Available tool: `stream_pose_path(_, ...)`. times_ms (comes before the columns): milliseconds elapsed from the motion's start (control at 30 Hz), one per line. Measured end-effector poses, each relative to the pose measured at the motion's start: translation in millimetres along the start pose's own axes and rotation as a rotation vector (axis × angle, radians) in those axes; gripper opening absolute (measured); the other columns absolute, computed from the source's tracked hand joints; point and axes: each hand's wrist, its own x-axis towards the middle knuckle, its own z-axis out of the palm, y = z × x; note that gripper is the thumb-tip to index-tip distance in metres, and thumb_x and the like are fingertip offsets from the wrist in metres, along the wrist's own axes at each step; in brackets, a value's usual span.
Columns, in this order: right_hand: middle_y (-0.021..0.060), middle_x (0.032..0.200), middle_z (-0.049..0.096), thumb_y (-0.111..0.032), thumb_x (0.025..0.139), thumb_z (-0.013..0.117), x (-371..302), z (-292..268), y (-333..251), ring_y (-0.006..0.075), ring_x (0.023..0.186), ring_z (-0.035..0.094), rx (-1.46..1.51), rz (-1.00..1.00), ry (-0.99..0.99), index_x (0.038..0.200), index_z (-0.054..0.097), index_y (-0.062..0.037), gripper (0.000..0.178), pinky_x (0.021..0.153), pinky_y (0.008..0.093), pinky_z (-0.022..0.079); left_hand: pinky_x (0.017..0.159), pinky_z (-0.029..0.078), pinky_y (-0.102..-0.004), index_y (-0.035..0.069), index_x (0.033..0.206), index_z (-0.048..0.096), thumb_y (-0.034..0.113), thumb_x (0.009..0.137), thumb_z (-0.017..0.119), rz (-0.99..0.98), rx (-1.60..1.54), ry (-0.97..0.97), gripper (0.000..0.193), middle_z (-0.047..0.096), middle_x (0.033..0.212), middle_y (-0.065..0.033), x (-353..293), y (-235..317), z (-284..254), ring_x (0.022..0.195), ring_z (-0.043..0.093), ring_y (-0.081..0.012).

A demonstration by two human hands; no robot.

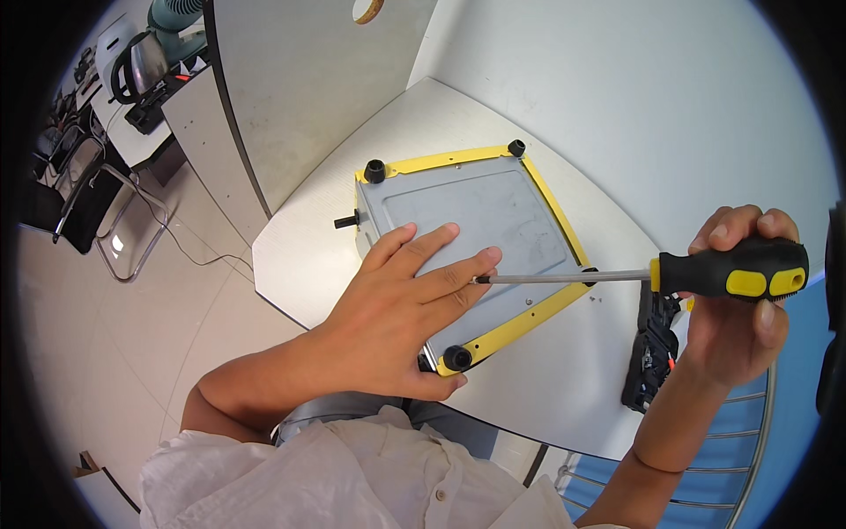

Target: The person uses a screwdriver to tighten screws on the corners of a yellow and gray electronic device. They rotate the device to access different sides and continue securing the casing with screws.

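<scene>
A grey metal box with yellow edges (480,207) lies on the white table with its black rubber feet (457,357) facing up. My left hand (397,304) lies across its grey panel, fingers spread and the thumb over the near yellow corner. My right hand (740,291) is closed round the black and yellow handle of a screwdriver (564,278), held off to the right. Its long shaft points left across the panel. The tip overlaps the fingers of my left hand; whether it touches them I cannot tell. A black knob shaft (346,221) sticks out of the box's left side.
On the white table (300,238) a few tiny screws (596,299) lie right of the box. An open black tool case (652,344) stands at the table's right edge. A grey partition (308,88) rises behind. Far left are a kettle (141,66) and a chair (101,194).
</scene>
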Motion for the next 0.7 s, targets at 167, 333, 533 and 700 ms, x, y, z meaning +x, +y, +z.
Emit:
stream_pose_path(167, 0.0136, 0.098, 0.063, -0.042, 0.076, 0.074, 1, 3, 2, 0.0205, 0.084, 0.065, -0.21, -0.037, 0.112, 0.128, 0.047, -0.0066, 0.069, 0.074, 0.0317, 0.059, 0.11, 0.019, -0.0515, 0.003, 0.126, 0.059, 0.047, 0.059, 0.069, 0.005, -0.001, 0.009, 0.081, 0.044, 0.148, -0.007, 0, 0, 0, 0.138, 0.033, -0.0369)
stream_pose_path(333, 0.0101, 0.103, 0.056, -0.046, 0.083, 0.069, 5, 7, 8, 0.0217, 0.089, 0.057, -0.143, -0.087, -0.005, 0.124, 0.046, -0.0095, 0.059, 0.089, 0.0379, 0.05, 0.11, 0.019, -0.0512, 0.003, 0.126, 0.059, 0.048, 0.058, 0.069, 0.02, 0.006, 0.01, 0.082, 0.045, 0.147, -0.0074, 1, -1, 0, 0.136, 0.034, -0.0378)
stream_pose_path(533, 0.0108, 0.103, 0.048, -0.026, 0.084, 0.067, -8, 31, 9, 0.0201, 0.088, 0.05, 0.17, -0.183, 0.263, 0.116, 0.045, -0.0077, 0.043, 0.09, 0.0388, 0.043, 0.11, 0.021, -0.0512, 0.007, 0.128, 0.059, 0.046, 0.056, 0.069, 0.001, -0.038, 0.066, 0.082, 0.045, 0.145, -0.0138, 1, 0, 1, 0.136, 0.035, -0.0382)
stream_pose_path(700, 0.0085, 0.089, 0.043, -0.016, 0.085, 0.059, -7, 13, -21, 0.0158, 0.072, 0.046, 0.505, -0.256, 0.177, 0.114, 0.041, -0.0023, 0.036, 0.068, 0.029, 0.044, 0.11, 0.021, -0.0514, 0.009, 0.128, 0.06, 0.044, 0.055, 0.07, -0.002, 0.007, 0.038, 0.082, 0.045, 0.145, -0.015, 0, 1, 0, 0.136, 0.035, -0.0376)
